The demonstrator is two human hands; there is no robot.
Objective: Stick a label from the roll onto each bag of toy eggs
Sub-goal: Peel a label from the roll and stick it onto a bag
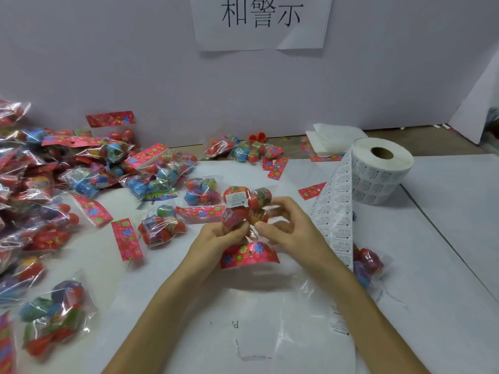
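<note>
White paper-covered table [445,238] is sitting under it all, and above its middle both hands are gripping one bag of toy eggs [244,209], left hand [216,236] pinching the lower left, right hand [283,225] curling round the right side. A label [237,199] is sitting on its top egg. Label roll [380,171] is standing off right, strip [334,217] trailing past the right forearm, more bags [40,184] piling up left

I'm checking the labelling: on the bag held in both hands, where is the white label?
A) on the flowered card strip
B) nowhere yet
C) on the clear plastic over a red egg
C: the white label sits on the bag over a red egg, away from the flowered card strip.
</note>
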